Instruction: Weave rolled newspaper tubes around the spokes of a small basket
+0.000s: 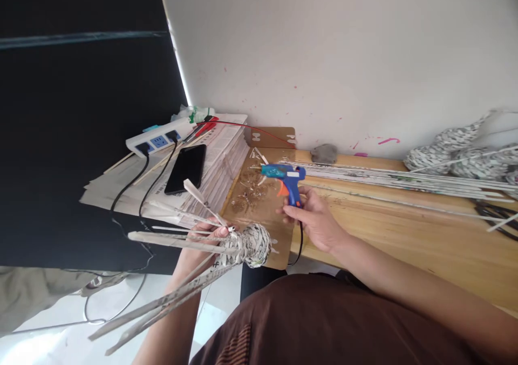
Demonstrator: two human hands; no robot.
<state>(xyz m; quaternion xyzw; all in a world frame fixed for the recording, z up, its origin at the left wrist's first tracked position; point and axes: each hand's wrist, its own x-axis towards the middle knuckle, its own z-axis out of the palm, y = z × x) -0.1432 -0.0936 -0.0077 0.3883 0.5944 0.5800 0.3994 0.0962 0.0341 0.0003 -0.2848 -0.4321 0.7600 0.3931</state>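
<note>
Low at centre, my left hand (208, 229) is closed on a small woven newspaper piece (257, 245), with a rounded body and a narrower neck. Several long rolled paper strips (170, 241) stick out of it toward the left, partly covering that hand. My right hand (311, 214) grips the handle of a blue hot glue gun (288, 177) with an orange trigger. Its nozzle points left, above a brown cardboard sheet (279, 222) strewn with dried glue bits. A black cord hangs from the gun's handle. Gun and woven piece are apart.
A newspaper stack (226, 154) at left carries a black phone (186, 169) and a power strip (157, 141) with two plugs. Long paper rods (388, 177) lie along the wooden table (364, 230). Woven paper pieces (445, 143) and a grey lump (324, 153) sit by the wall.
</note>
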